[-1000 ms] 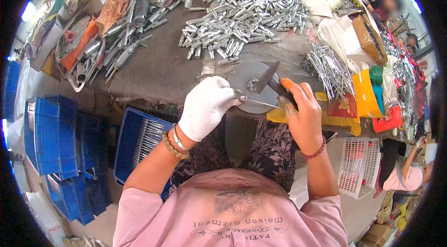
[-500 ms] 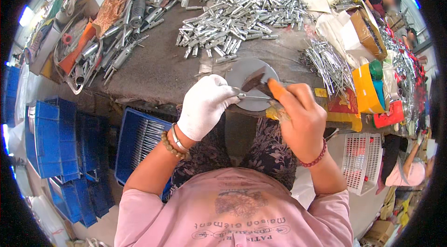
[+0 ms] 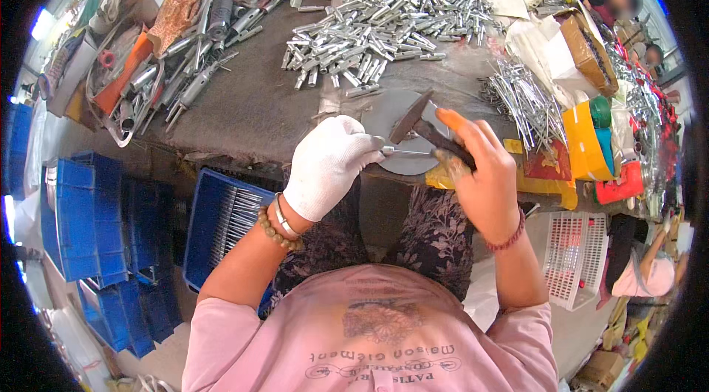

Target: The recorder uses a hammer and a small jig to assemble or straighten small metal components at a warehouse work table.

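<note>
My left hand (image 3: 329,169), in a white glove, pinches a slim metal rod (image 3: 410,152) with a thicker sleeve at the glove end. It points right, over the near part of a round grey metal disc (image 3: 378,113) at the bench edge. In my bare right hand (image 3: 489,181) is a hammer (image 3: 411,118), gripped by its dark handle, its head tilted over the disc just above the rod. Whether hammer and rod touch, I cannot tell. Behind the disc lies a large heap of short silver metal tubes (image 3: 399,11); thin metal rods (image 3: 523,105) are piled to the right.
An orange glove (image 3: 173,19) and larger metal tools cover the bench's left end. Below, a blue crate (image 3: 193,251) holds rods, beside stacked blue bins (image 3: 88,222). At right stand a yellow box (image 3: 583,137) and a white basket (image 3: 552,266). Other people are at the right.
The hammer, blurred half a second ago, has tilted to a different angle and shows clearly. My right hand has turned and shifted slightly. The left still holds the rod in nearly the same place.
</note>
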`<state>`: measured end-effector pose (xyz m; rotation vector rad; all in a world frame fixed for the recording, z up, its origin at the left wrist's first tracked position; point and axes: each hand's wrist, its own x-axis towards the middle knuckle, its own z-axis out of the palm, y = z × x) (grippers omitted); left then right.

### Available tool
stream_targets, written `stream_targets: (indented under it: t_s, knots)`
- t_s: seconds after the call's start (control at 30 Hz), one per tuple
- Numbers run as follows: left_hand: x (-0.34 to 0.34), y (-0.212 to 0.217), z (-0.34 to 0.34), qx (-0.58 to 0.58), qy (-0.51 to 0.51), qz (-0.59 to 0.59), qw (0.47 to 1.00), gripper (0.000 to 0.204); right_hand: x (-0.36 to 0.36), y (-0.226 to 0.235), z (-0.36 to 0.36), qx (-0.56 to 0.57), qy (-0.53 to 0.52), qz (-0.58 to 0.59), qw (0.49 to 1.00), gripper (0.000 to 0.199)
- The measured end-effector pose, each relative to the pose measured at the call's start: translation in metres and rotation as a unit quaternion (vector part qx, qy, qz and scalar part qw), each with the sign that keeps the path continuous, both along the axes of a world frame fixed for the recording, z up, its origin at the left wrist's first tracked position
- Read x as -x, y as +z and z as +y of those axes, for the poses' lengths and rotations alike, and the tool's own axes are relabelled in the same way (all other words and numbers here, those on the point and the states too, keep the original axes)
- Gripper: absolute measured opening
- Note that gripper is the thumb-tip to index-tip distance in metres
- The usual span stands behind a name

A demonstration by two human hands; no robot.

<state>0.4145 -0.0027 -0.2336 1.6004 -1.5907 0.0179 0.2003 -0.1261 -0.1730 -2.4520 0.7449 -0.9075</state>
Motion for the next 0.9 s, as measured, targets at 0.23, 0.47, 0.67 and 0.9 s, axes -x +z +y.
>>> stream_targets:
  t_s: [0.23, 0.47, 0.67, 0.9]
  knots:
    - [0.001, 0.000, 0.004, -0.031, 0.013, 0.002, 0.999, 0.021, 0.002, -0.005, -0.005, 0.182, 0.012, 0.132, 0.974, 0.045]
    - [0.005, 0.005, 0.008, -0.021, 0.010, -0.015, 1.000, 0.026, 0.015, -0.011, 0.029, -0.060, 0.043, 0.137, 0.988, 0.028]
    - [0.043, -0.017, 0.040, -0.060, 0.110, 0.239, 0.963, 0.033, 0.017, -0.032, 0.039, -0.349, 0.077, 0.080, 0.930, 0.026]
    - [0.062, -0.001, 0.043, -0.140, 0.070, 0.569, 0.807, 0.060, 0.013, -0.041, 0.063, -0.440, 0.080, 0.067, 0.892, 0.028]
